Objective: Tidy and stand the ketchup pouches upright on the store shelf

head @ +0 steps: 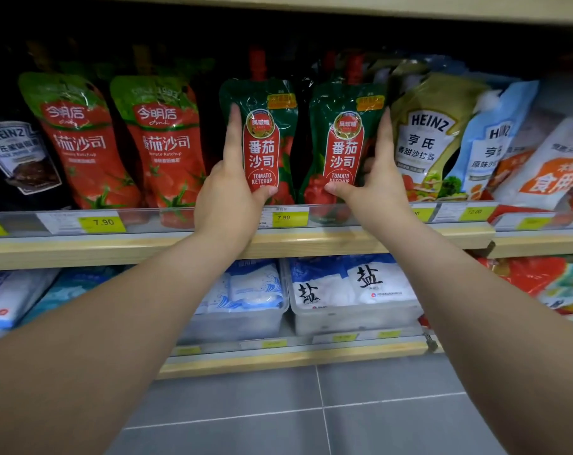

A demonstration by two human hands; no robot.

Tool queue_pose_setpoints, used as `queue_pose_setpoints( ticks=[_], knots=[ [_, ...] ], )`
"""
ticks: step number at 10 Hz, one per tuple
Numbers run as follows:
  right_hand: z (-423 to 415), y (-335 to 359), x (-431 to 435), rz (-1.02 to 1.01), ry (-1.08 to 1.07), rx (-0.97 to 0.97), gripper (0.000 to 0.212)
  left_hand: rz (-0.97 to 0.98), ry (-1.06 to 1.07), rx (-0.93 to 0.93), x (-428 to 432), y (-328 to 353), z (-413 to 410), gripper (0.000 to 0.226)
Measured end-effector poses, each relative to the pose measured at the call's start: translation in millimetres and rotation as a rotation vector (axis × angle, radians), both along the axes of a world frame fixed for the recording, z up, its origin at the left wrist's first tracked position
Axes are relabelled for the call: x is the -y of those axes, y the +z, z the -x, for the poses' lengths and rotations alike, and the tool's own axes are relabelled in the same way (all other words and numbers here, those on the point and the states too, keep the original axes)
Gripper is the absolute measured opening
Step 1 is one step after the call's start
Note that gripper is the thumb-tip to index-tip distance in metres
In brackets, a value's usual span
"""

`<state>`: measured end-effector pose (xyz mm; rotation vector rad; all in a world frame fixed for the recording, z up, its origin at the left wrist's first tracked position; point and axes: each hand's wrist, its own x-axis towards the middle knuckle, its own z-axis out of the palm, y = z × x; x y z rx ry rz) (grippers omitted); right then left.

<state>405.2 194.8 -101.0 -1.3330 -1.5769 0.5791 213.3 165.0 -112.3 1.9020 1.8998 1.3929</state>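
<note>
Two dark green ketchup pouches with red caps stand upright side by side on the upper shelf [311, 243]. My left hand [234, 188] grips the left pouch [265, 126] by its left edge, index finger up its side, thumb on its lower front. My right hand [373, 182] holds the right pouch [344, 126] along its right edge, thumb on its lower front. Two red ketchup pouches with green tops, one [78, 142] beside the other [167, 142], lean further left.
A black Heinz pouch [16, 152] is at far left. Heinz salad dressing pouches [432, 136] and white bags [547, 165] lean at the right. A clear rail with price tags [103, 222] fronts the shelf. Salt bags in clear bins [350, 290] fill the lower shelf. Grey tiled floor lies below.
</note>
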Motion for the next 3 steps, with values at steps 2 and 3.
queue_pose_setpoints(
  ticks=[2,3],
  knots=[
    [2.8,-0.5,3.7,0.004,-0.014,0.049,0.113,-0.041,0.004,0.001,4.7,-0.1,-1.5,0.106],
    [6.5,-5.2,14.1,-0.132,-0.140,0.128,0.110,-0.155,-0.023,-0.011,13.2,-3.0,-2.2,0.095]
  ],
)
